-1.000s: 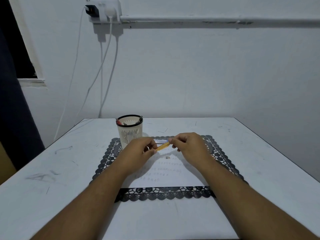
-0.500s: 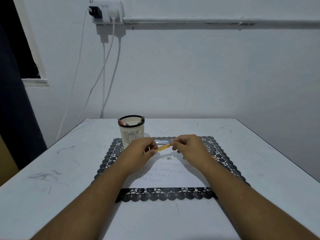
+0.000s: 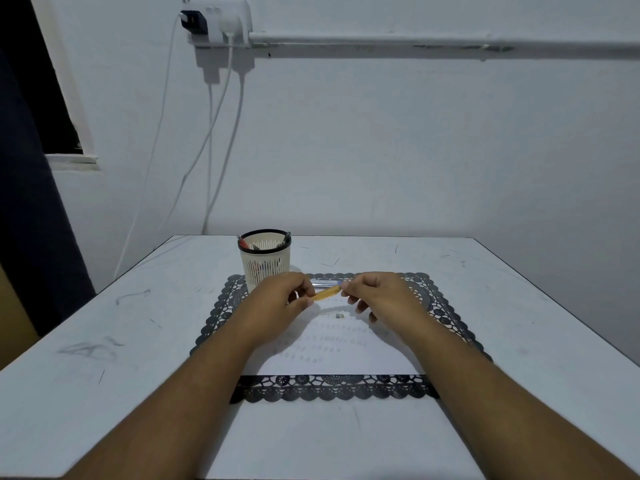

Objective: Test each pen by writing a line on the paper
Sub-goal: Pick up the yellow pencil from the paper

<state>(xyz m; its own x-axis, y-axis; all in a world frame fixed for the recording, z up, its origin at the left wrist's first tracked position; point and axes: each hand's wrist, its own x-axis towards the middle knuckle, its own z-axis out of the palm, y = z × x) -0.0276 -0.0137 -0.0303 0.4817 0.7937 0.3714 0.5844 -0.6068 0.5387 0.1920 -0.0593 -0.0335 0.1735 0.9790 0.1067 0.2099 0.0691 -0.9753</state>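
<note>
Both hands, left [image 3: 277, 301] and right [image 3: 381, 297], pinch an orange pen [image 3: 326, 293], its ends hidden by fingers.

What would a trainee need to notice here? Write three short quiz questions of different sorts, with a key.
1. True or false: both hands hold the yellow pen above the paper.
2. Where does the pen holder stand? A) at the mat's far left corner B) on the paper C) at the table's near edge
3. Fill in: the paper lies on a black lace ____.

Key:
1. True: the left hand pinches one end, the right hand the other.
2. A
3. mat
</note>
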